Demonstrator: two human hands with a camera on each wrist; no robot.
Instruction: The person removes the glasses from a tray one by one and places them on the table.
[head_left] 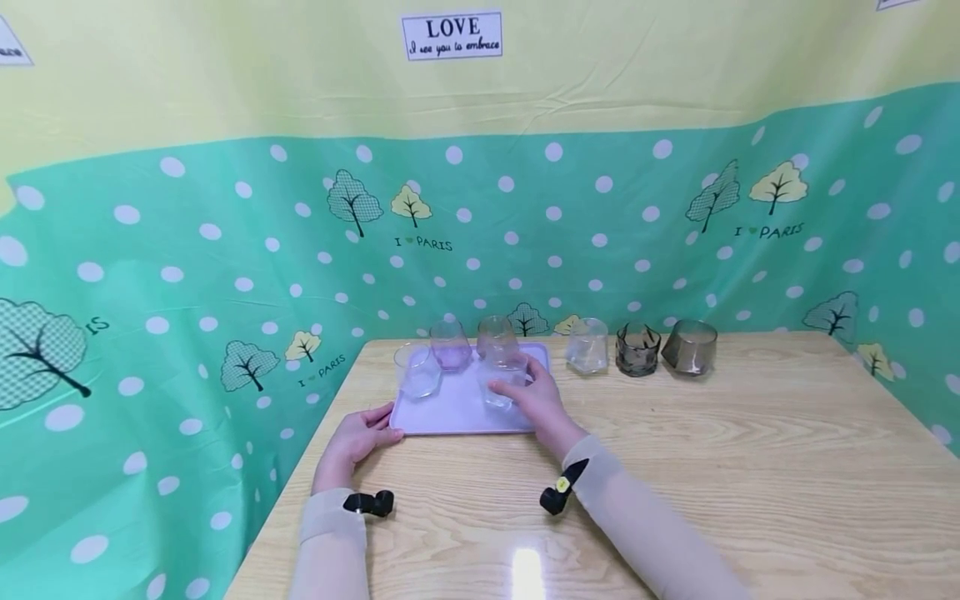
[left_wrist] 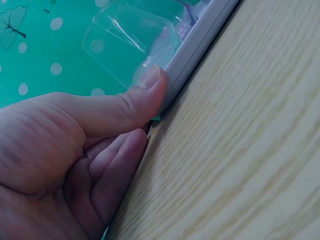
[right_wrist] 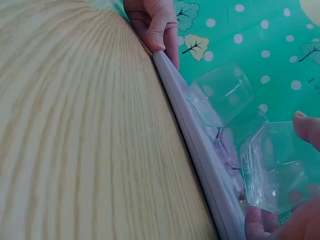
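A lilac tray [head_left: 450,417] lies on the wooden table with several glasses on it. My left hand [head_left: 355,442] holds its near left corner, thumb against the rim and the other fingers curled beside it. In my right hand [head_left: 542,402] is a clear faceted glass [right_wrist: 272,167], gripped between thumb and fingers over the tray's right part. A clear round glass [head_left: 418,372] stands at the tray's left, with a purple-tinted glass [head_left: 452,348] behind it. Farther back, an amber-tinted glass [head_left: 497,333] is partly hidden by the held one.
Right of the tray stand a clear glass [head_left: 588,346], a dark grey faceted glass [head_left: 638,350] and a smoky brown glass [head_left: 692,348] in a row. A green and yellow patterned cloth [head_left: 555,233] hangs behind the table [head_left: 712,467] and at its left side.
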